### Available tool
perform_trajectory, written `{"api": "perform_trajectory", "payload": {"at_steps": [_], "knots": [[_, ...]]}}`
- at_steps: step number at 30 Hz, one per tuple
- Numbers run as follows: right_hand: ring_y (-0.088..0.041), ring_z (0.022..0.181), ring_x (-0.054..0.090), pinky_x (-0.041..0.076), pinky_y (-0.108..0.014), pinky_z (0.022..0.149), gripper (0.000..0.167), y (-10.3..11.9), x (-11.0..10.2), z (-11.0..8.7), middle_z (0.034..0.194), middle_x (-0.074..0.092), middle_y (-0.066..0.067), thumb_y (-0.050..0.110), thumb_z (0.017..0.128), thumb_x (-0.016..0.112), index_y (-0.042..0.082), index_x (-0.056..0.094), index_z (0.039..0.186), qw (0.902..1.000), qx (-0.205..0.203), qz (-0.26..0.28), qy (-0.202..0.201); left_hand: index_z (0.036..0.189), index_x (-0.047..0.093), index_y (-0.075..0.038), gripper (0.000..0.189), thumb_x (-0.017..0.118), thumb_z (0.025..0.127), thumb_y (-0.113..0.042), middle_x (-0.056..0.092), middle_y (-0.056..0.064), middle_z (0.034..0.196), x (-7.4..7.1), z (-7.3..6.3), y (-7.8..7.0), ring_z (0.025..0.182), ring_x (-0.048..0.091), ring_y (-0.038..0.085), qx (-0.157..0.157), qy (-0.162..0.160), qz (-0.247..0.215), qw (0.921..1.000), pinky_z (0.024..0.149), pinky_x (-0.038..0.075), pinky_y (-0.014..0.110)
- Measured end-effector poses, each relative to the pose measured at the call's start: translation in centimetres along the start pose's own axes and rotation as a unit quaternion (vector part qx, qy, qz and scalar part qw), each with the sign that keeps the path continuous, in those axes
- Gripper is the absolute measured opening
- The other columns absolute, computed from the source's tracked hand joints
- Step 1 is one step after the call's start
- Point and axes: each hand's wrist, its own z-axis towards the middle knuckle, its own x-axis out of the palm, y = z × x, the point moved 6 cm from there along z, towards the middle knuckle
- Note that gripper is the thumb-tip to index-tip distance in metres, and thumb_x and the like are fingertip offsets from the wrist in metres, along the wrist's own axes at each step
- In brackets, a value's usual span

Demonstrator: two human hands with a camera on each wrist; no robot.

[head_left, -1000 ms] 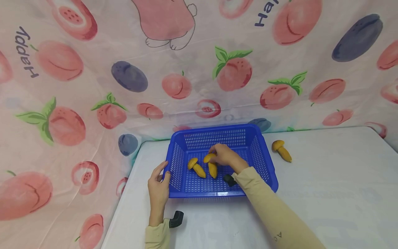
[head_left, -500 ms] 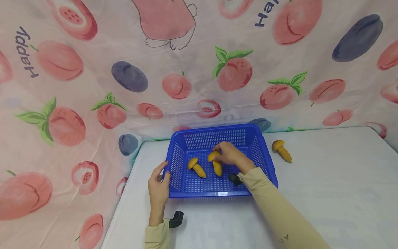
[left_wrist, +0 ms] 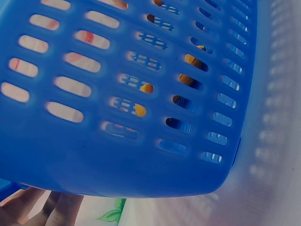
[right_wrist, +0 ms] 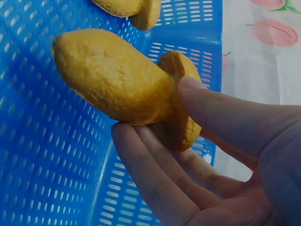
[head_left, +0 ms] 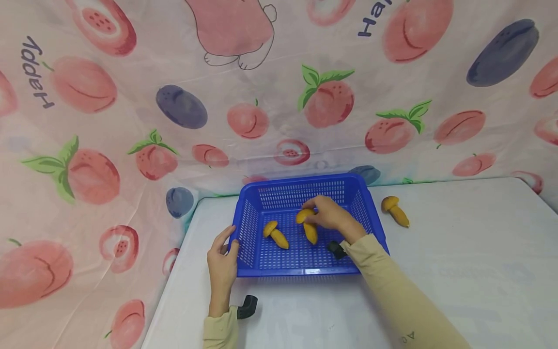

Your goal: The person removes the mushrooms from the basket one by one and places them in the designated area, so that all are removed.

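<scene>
My right hand [head_left: 333,215] pinches a yellow-brown mushroom [head_left: 310,233] inside a blue plastic basket [head_left: 301,272]. In the right wrist view the thumb lies on one side of this mushroom [right_wrist: 113,75], by the cap, with fingers beneath; it appears raised off the basket floor. A second mushroom [head_left: 278,237] lies on the basket floor to the left. My left hand [head_left: 222,264] holds the basket's left rim, thumb on the near side. In the left wrist view the slotted wall [left_wrist: 108,160] hides most of this hand's fingers [left_wrist: 66,209].
Outside the basket, to its right, a third mushroom [head_left: 395,212] lies on the white table [head_left: 457,261]. A fruit-printed cloth [head_left: 279,97] hangs behind the table and along its left side. A black wrist mount [head_left: 247,307] sticks out from the left sleeve.
My right hand has moved to the right and slightly back with the mushroom in its fingers. The left hand and basket have stayed put.
</scene>
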Motion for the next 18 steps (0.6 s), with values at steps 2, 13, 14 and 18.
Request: {"api": "perform_trajectory", "payload": {"at_steps": [2,13,14,18], "knots": [[-0.034,0.115,0.061,0.052,-0.041,0.093,0.039,0.0,-0.2,-0.1,0.131,0.062,-0.023,0.006,0.093,0.066,-0.007,0.060,0.130,1.0000,0.000,0.000,-0.001,0.132,0.064,-0.008,0.037,0.057,0.096,-0.004,0.055,0.009,0.144,0.0,0.0,0.0,0.097,0.065,0.031,-0.002,0.000,0.002,1.0000,0.080,0.047,0.012],[-0.033,0.111,0.062,0.052,-0.042,0.092,0.037,0.0,-1.2,-0.8,0.127,0.064,-0.023,0.006,0.094,0.065,-0.007,0.062,0.128,0.9997,-0.018,-0.007,-0.017,0.132,0.064,-0.008,0.037,0.056,0.096,-0.003,0.055,0.009,0.144,0.0,0.0,0.1,0.099,0.065,0.034,-0.005,0.001,0.000,1.0000,0.078,0.048,0.012],[-0.032,0.109,0.063,0.053,-0.042,0.091,0.037,0.0,-1.3,-0.9,0.127,0.064,-0.023,0.005,0.094,0.065,-0.007,0.062,0.128,0.9997,-0.017,-0.002,-0.017,0.132,0.064,-0.008,0.037,0.056,0.096,-0.003,0.054,0.009,0.144,0.0,0.0,0.1,0.099,0.065,0.033,-0.006,0.000,0.002,1.0000,0.079,0.047,0.012],[-0.028,0.101,0.064,0.054,-0.038,0.085,0.036,0.1,-1.8,-1.3,0.125,0.064,-0.023,0.004,0.093,0.065,-0.007,0.062,0.128,0.9996,-0.018,-0.001,-0.019,0.133,0.063,-0.006,0.037,0.055,0.097,-0.002,0.054,0.010,0.145,0.0,0.1,0.1,0.100,0.064,0.035,-0.010,0.000,0.006,0.9999,0.078,0.047,0.011]]}}
